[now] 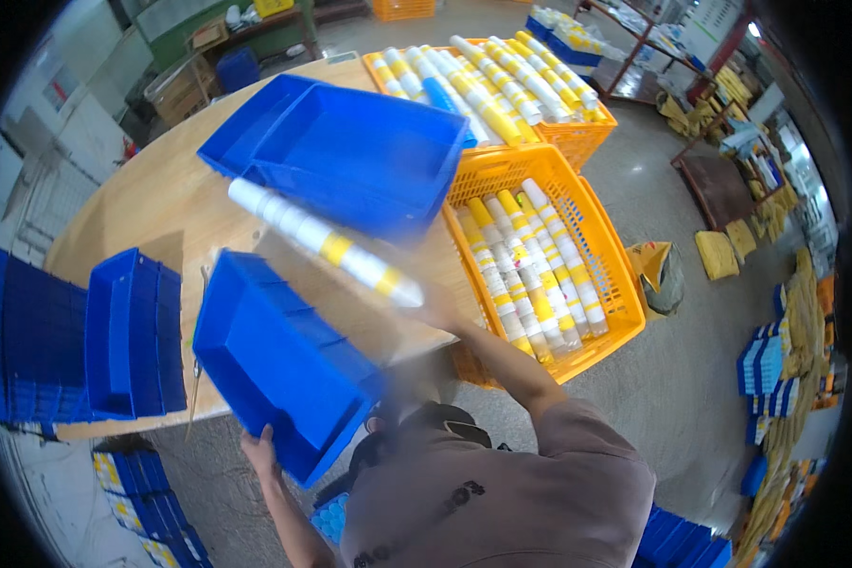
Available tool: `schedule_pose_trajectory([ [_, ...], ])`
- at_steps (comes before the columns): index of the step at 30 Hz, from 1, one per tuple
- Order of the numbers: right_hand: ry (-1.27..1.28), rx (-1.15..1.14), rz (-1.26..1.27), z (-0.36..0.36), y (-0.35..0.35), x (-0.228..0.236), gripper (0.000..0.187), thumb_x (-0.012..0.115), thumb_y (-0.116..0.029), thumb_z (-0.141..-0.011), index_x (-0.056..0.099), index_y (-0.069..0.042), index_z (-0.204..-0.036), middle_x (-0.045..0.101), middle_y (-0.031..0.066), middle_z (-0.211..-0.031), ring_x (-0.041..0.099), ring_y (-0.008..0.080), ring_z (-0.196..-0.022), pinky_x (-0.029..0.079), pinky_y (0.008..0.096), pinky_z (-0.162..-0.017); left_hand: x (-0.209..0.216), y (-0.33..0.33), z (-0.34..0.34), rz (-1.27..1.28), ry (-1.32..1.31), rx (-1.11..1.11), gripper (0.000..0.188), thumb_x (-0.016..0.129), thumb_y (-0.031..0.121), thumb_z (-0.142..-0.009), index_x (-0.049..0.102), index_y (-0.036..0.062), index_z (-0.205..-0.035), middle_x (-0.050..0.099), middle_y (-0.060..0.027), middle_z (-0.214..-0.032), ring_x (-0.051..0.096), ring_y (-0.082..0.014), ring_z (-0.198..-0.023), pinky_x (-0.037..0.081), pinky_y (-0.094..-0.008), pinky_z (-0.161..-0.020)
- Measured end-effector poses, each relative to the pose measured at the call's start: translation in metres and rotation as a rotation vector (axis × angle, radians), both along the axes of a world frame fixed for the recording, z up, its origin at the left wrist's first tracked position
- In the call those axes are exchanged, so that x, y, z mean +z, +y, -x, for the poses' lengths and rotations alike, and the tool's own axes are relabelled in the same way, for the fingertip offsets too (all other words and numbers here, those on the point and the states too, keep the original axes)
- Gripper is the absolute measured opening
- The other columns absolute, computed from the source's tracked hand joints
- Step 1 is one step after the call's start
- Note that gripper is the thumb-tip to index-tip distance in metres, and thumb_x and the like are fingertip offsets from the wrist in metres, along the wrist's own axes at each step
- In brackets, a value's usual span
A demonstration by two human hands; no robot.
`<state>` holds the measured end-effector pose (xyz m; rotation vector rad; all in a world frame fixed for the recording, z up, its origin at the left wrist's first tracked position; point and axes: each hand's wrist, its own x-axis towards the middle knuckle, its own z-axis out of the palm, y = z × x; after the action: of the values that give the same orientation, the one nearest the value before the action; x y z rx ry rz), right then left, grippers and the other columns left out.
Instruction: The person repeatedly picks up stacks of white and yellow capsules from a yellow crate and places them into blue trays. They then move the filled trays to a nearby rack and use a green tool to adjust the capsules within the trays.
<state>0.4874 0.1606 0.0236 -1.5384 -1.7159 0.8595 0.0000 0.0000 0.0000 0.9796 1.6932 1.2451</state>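
Observation:
My left hand (259, 452) is closed on the near left edge of a blue plastic bin (270, 355), thumb at its rim. The bin is tilted over the table's front edge, and its visible inside holds nothing. Past it, my right hand (435, 310), smeared by motion, grips the near end of a long white-and-yellow banded roll (322, 241). That roll slants through the air between the tilted bin and the large blue bins (350, 142) behind it. What the roll is made of cannot be made out.
The round wooden table (151, 204) carries several blue bins (128, 331) at left. An orange crate (625, 327) of similar banded rolls (530, 260) stands at right, another full crate (592, 133) behind it. Further right are a brown cart (715, 189) and a yellow packet (717, 254).

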Motion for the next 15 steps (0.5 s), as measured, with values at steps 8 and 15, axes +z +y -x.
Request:
schedule_pose_trajectory([
  [8,-0.12,0.14,-0.068,0.008,-0.063,0.099,0.075,0.085,-0.032,-0.069,0.056,-0.008,-0.135,0.066,0.0189,-0.12,0.065,0.0339,-0.11,0.051,0.0407,-0.093,0.072,0.095,-0.039,-0.097,0.24,0.144,0.084,0.061,0.042,-0.097,0.023,-0.0108,-0.149,0.033,-0.0316,-0.151,0.033,-0.041,-0.143,0.032,-0.0444,-0.115],
  [15,0.883,0.894,0.629,0.134,-0.1,0.194,0.064,0.067,-0.037,-0.093,0.044,-0.005,-0.144,0.054,0.0139,-0.14,0.057,0.0225,-0.12,0.048,0.037,-0.098,0.129,0.228,0.039,0.041,-0.578,0.108,0.061,0.053,0.04,-0.101,0.042,-0.0053,-0.14,0.055,-0.0259,-0.127,0.063,-0.0324,-0.105,0.056,-0.0457,-0.085],
])
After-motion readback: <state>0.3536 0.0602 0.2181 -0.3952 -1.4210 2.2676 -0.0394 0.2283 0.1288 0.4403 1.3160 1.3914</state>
